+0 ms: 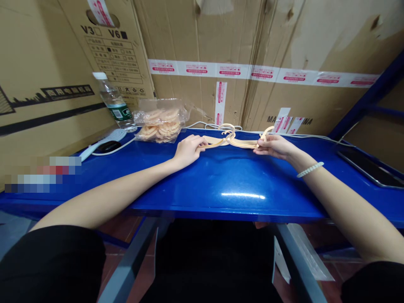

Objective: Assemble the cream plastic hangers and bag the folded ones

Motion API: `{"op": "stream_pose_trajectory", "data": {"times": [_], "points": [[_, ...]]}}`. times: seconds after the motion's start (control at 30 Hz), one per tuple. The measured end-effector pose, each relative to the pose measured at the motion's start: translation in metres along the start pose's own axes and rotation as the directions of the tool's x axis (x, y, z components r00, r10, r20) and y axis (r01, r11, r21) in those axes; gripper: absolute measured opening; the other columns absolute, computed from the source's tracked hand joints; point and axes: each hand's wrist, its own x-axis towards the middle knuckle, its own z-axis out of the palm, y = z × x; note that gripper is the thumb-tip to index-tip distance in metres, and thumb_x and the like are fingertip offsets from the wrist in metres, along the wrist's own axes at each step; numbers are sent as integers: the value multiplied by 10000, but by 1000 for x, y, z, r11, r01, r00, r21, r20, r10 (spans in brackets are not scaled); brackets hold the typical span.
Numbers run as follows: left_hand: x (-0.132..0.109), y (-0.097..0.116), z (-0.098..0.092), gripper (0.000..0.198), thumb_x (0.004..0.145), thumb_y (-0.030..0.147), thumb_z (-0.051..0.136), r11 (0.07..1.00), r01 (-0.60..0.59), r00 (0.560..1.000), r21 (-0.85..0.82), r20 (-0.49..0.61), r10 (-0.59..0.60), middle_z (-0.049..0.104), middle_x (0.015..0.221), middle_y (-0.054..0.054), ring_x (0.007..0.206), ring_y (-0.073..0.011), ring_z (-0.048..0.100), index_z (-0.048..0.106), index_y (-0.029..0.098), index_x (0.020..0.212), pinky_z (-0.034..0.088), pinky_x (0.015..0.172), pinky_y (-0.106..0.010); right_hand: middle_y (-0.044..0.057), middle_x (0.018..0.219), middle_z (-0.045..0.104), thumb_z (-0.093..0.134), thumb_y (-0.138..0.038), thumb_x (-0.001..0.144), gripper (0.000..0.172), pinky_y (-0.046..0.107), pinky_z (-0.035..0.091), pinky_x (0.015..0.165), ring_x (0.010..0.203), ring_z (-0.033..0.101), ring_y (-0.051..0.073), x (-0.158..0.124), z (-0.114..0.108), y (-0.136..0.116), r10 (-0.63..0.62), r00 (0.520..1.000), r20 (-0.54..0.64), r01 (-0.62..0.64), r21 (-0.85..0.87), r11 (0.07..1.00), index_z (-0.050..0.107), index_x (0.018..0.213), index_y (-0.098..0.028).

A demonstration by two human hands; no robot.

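Note:
Beige plastic clothes hangers [241,144] lie low over the blue tabletop, stretched between my two hands. Their curved hooks [232,129] overlap near the middle and point toward the boxes. At the left end, my left hand [188,150] pinches a hanger arm between thumb and fingers. My right hand [274,146] grips the right end, its fingertips wrapped round the beige plastic. A further curved beige piece [267,131] sticks up beside the right fingers; whether it belongs to the same hanger I cannot tell.
A clear bag of beige plastic pieces [160,126] and a water bottle [117,105] stand at the back left, near a white brush-like item [115,136]. Cardboard boxes [202,33] wall the back. A phone-like dark slab [372,167] lies right; a white cable [315,137] runs behind.

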Motion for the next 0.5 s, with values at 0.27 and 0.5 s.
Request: {"op": "stream_pose_trajectory", "data": {"times": [0.27,0.5], "points": [[0,1,-1,150,846,121,618,1000,10,1000,-9,-1,-10,743,908,-34,902,-244,673,707,224,908,541,789,-378,20,682,672,823,-191,828,270,468,686,811,675,747,211,8,5,11,-185,979,-90,182,-34,983,558,778,-213],[2,-1,-1,155,843,120,629,999,33,999,-35,15,-33,760,921,-30,905,-243,692,717,231,906,554,818,-386,3,665,657,820,-182,806,296,408,667,772,625,698,176,11,8,15,-286,948,-138,280,-57,958,529,777,-227]]}}
